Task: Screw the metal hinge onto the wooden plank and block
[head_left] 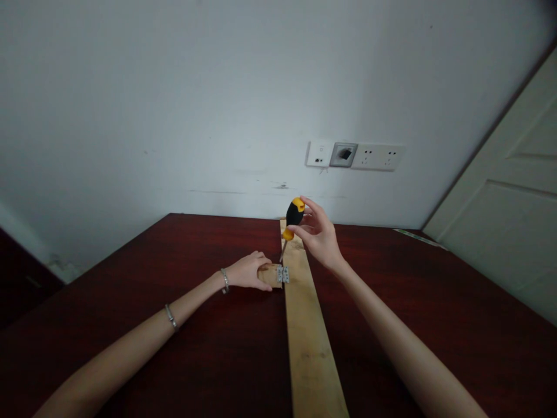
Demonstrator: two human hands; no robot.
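Note:
My right hand (321, 235) grips a yellow and black screwdriver (295, 215) by its handle, tilted with the shaft pointing down. The tip comes near the top of a small metal hinge (282, 274); whether it touches a screw is too small to tell. That hinge spans the seam between a short wooden block (270, 274) and a long wooden board (311, 331). Fingers of my left hand (249, 271) are wrapped round the block's left end, beside the board's left edge.
The board lies lengthwise on a dark red table (209, 348). Behind the table's far edge rises a white wall (174, 116) with a row of sockets (378, 157). A white panelled door (513, 191) stands at the right, near a thin pale strip (420, 238) on the table.

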